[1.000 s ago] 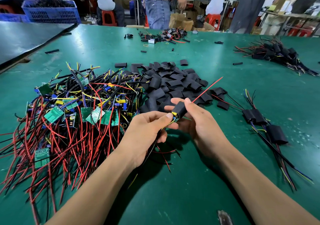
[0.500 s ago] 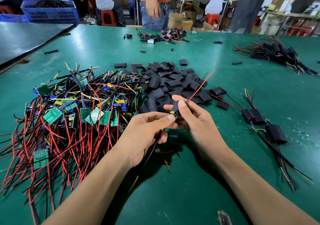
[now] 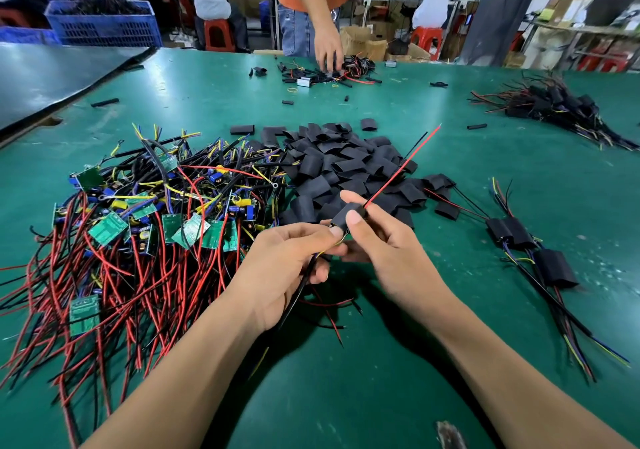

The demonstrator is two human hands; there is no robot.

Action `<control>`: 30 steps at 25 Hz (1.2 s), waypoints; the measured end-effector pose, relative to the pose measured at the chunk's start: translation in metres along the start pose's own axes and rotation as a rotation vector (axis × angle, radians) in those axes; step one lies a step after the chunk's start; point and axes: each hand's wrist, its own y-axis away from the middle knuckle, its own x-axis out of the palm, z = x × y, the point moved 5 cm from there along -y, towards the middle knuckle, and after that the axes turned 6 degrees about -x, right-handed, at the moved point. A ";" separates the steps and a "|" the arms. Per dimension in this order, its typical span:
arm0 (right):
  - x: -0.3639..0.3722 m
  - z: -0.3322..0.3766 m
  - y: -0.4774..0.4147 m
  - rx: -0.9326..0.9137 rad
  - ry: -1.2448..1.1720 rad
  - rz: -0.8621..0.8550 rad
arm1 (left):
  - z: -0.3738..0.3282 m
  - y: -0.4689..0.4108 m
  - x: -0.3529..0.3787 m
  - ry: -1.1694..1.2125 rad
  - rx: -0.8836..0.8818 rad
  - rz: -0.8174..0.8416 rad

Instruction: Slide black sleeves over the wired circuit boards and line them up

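Observation:
My right hand [image 3: 384,244] pinches a black sleeve [image 3: 346,216] between thumb and fingers; a red wire [image 3: 403,166] and a black one stick out of its far end. My left hand [image 3: 291,268] grips the wire bundle [image 3: 301,293] that trails from the sleeve's near end; the board inside is hidden. A pile of green wired circuit boards [image 3: 138,230] lies to the left. Loose black sleeves [image 3: 343,164] are heaped behind my hands. Three sleeved boards [image 3: 530,248] lie in a row on the right.
The green table [image 3: 346,396] carries another bundle of sleeved boards [image 3: 554,109] at the far right. A person in orange [image 3: 311,9] reaches a hand [image 3: 327,50] into small parts [image 3: 332,73] at the far edge. A blue crate [image 3: 104,23] stands far left.
The sleeve has slid further down over the board, toward my left hand. The person in orange has leaned in and put a hand on the far parts.

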 end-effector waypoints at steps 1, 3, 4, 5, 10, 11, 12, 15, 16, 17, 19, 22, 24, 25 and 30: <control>0.001 0.000 0.000 0.022 -0.073 -0.011 | 0.000 0.000 0.001 0.009 -0.011 0.015; 0.000 -0.001 0.000 0.077 -0.223 -0.024 | 0.001 0.000 0.004 0.018 -0.046 0.054; -0.001 -0.001 0.001 0.093 -0.270 -0.025 | 0.001 0.000 0.005 0.026 -0.063 0.074; -0.002 -0.001 0.001 0.098 -0.292 -0.027 | 0.002 0.000 0.006 0.038 -0.076 0.088; -0.004 0.000 -0.001 0.081 -0.316 -0.039 | 0.002 0.002 0.005 0.033 -0.091 0.119; -0.003 0.000 -0.001 0.079 -0.308 -0.028 | 0.001 0.002 0.005 0.037 -0.086 0.116; -0.003 0.000 0.000 0.079 -0.304 -0.013 | 0.001 0.001 0.004 0.045 -0.080 0.112; 0.003 -0.001 0.001 0.078 -0.341 0.024 | 0.001 0.000 0.002 0.069 -0.066 0.087; 0.004 -0.003 0.001 0.076 -0.344 0.024 | 0.001 0.000 0.002 0.074 -0.063 0.075; 0.005 -0.004 0.000 0.076 -0.347 0.024 | 0.001 0.000 0.002 0.075 -0.059 0.066; 0.004 -0.004 -0.001 0.085 -0.371 0.023 | 0.001 0.000 0.003 0.075 -0.056 0.065; 0.000 0.000 -0.002 0.103 -0.442 0.021 | -0.001 0.001 0.005 0.058 -0.061 0.106; -0.003 0.002 -0.002 0.117 -0.481 0.004 | -0.002 0.001 0.005 0.059 -0.055 0.109; -0.003 0.002 -0.002 0.131 -0.493 -0.008 | -0.002 0.000 0.004 0.055 -0.044 0.099; -0.006 0.002 -0.003 0.171 -0.457 0.011 | -0.001 -0.001 0.002 0.025 -0.026 0.068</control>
